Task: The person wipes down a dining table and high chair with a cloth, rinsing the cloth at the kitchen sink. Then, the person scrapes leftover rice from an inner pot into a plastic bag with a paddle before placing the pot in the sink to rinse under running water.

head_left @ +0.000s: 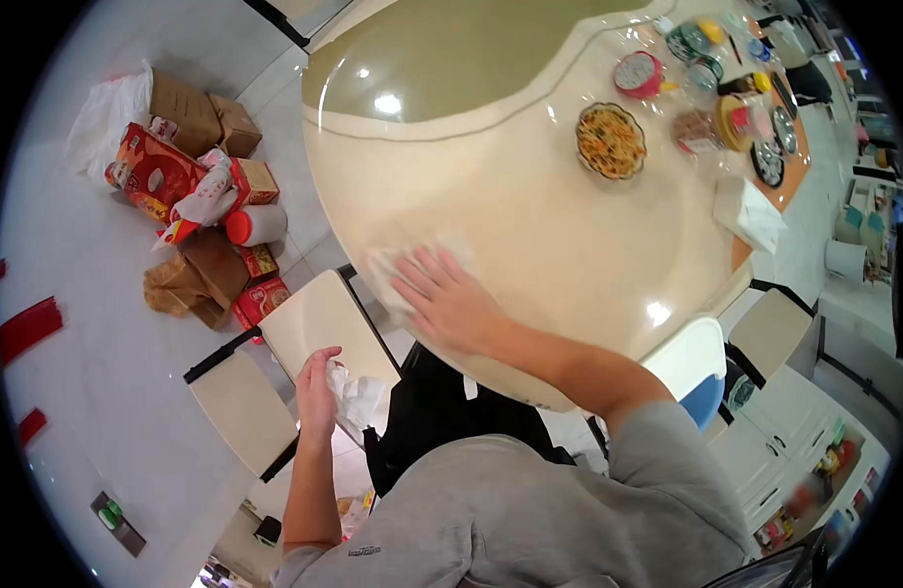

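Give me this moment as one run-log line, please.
right hand: spread on white tissue or cloth, on table | left hand: holding crumpled white tissue, near chair

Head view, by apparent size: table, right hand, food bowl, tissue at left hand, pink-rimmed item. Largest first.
1. Table
2. Right hand
3. Food bowl and tissue at left hand: too close to rank
4. Pink-rimmed item

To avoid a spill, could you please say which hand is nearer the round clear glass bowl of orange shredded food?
Right. The right hand is over the glossy cream tabletop, short of the bowl; the left hand is farther, beyond the tabletop's edge.
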Action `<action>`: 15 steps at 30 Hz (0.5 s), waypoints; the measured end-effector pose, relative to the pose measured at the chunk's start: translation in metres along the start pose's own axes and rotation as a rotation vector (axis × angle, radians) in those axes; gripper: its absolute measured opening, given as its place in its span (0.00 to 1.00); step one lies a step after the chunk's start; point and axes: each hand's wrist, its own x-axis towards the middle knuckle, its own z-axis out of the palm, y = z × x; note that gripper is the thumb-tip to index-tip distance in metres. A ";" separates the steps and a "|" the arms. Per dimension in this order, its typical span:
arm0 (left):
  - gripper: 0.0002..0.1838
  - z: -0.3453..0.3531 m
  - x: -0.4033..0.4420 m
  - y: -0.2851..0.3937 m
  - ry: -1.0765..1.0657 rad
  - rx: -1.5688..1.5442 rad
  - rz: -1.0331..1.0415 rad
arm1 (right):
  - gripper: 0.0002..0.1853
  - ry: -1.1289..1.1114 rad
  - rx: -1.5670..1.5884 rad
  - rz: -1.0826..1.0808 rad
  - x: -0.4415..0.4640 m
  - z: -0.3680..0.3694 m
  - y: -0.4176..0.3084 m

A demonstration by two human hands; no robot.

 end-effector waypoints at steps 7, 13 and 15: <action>0.23 -0.006 -0.065 -0.065 0.016 0.128 -0.082 | 0.29 0.279 -0.395 0.334 0.005 -0.058 0.137; 0.25 0.013 -0.091 -0.078 0.003 0.133 -0.075 | 0.32 0.201 -0.442 0.437 0.025 0.017 0.021; 0.26 0.027 -0.098 -0.077 -0.034 0.075 -0.075 | 0.33 0.345 -0.099 0.184 -0.047 0.040 -0.027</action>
